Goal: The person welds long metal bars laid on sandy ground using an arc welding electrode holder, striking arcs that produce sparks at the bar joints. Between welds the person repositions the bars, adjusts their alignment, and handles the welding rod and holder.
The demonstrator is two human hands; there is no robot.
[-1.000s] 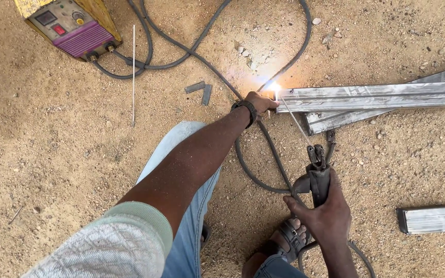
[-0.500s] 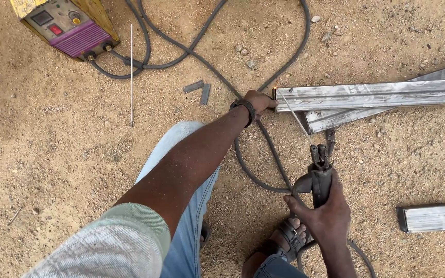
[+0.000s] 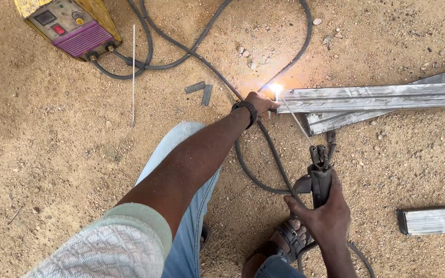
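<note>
Head view showed your right hand (image 3: 323,216) gripping the electrode holder (image 3: 319,172), rod (image 3: 294,118) angled up-left to the spark (image 3: 275,91). Your left hand (image 3: 260,102), fingers closed, steadied the metal bars (image 3: 377,97), which ran rightward across the sandy ground (image 3: 52,154).

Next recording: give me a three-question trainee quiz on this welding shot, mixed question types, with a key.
1. True or false: the right hand grips the dark electrode holder.
2. Multiple choice: the bright arc sits at
A. the end of the long metal bars
B. the yellow welding machine
C. the short bar lying apart
3. Fill in: the left hand rests at the end of the bars, and on its wrist is a dark ____.

Key: 1 true; 2 A; 3 wristband.
</note>
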